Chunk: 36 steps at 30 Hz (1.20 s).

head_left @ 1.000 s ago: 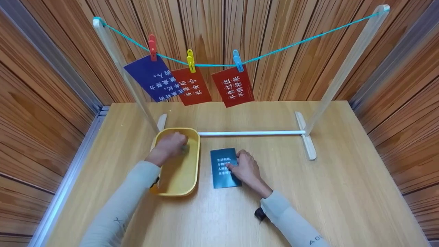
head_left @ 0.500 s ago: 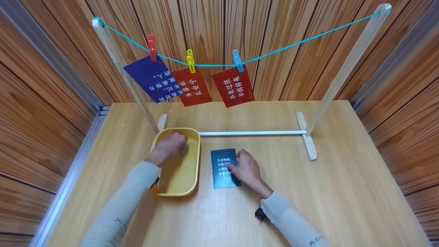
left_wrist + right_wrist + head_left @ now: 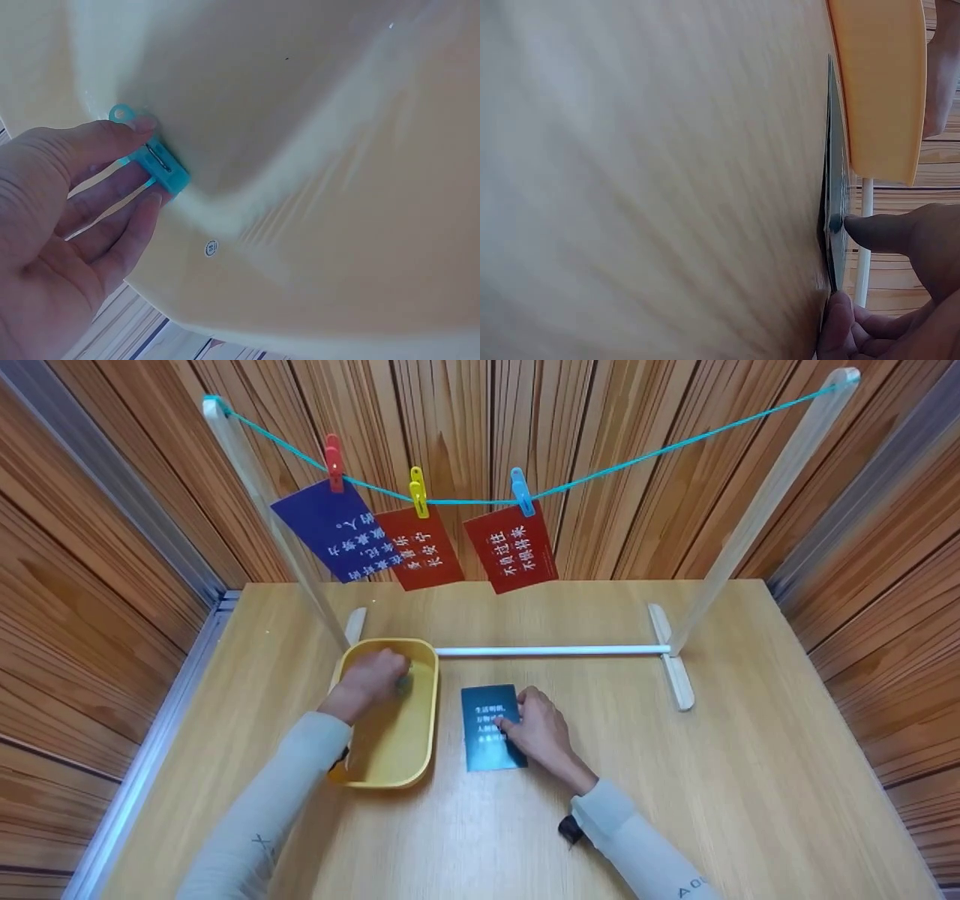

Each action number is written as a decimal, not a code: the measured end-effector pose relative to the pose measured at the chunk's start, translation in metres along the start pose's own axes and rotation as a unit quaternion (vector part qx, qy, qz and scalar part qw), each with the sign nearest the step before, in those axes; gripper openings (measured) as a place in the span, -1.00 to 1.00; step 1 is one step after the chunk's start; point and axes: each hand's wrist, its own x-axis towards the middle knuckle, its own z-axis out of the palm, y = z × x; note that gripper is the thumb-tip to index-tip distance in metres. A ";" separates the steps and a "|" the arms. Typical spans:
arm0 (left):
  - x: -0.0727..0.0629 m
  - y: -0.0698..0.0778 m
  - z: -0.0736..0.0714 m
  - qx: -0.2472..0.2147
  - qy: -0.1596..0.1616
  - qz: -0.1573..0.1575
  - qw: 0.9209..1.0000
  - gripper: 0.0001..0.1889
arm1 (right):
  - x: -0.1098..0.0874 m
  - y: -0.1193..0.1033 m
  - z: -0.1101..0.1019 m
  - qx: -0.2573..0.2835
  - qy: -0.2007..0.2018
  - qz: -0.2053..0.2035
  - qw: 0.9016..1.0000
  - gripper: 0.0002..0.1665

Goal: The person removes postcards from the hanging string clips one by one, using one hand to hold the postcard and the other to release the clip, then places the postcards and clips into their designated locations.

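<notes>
3 striped wood walls (image 3: 585,450) stand around 1 light wood table (image 3: 750,780). On it are 1 stand (image 3: 551,651) with 1 string (image 3: 637,460) and 1 yellow tub (image 3: 435,720). The right hand (image 3: 541,727) pinches the edge of 1 dark card (image 3: 487,746) near the tub, thumb on top. 3 more cards (image 3: 514,551), 1 blue, 2 red, hang by 3 clips (image 3: 418,493). The left hand (image 3: 371,675) is down in the tub, fingertips holding 1 teal clip (image 3: 166,171).
</notes>
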 end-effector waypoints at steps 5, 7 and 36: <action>0.002 0.000 -0.001 -0.010 -0.012 0.001 1.000 -0.89 | 0.001 0.001 -0.001 0.001 -0.007 0.001 1.000 -0.45; 0.002 0.000 -0.002 -0.009 -0.010 0.005 1.000 -0.89 | 0.001 0.000 -0.002 0.003 -0.010 0.002 1.000 -0.45; -0.005 0.006 -0.002 0.020 -0.011 -0.025 0.999 -0.92 | 0.001 0.006 -0.008 0.061 -0.001 -0.003 0.998 -0.62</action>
